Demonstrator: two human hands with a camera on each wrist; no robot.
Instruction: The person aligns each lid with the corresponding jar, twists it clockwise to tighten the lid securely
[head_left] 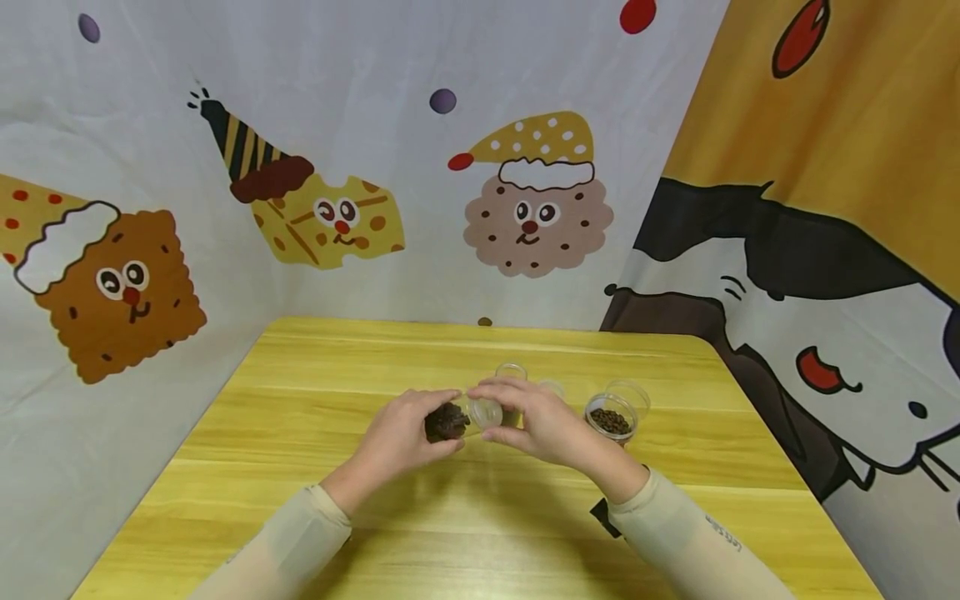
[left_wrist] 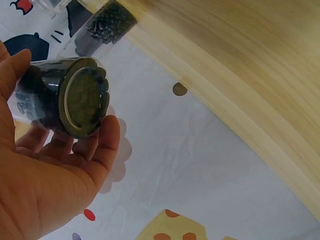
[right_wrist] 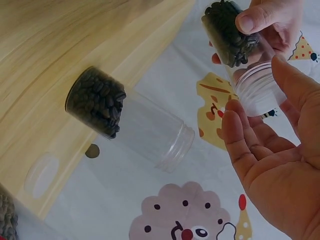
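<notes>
Two bare hands share one clear plastic jar partly filled with dark beans point(head_left: 447, 422), held tilted above the yellow wood-grain table point(head_left: 300, 517). The left hand point(head_left: 401, 429) grips its base end, seemingly to anchor it; the right hand point(head_left: 540, 421) pinches the round translucent cap point(head_left: 487, 413) from opposite sides, a hold suited to twisting (whether it turns, I cannot tell). To the right, a clear open jar of brown beans point(head_left: 611, 422) stands upright, presumably against spilling. Just beyond the right hand stands another uncapped clear jar of dark beans point(right_wrist: 95, 102); a whitish disc-shaped lid point(right_wrist: 41, 175) lies near it. Farthest hangs white cartoon-printed cloth point(head_left: 337, 67).
</notes>
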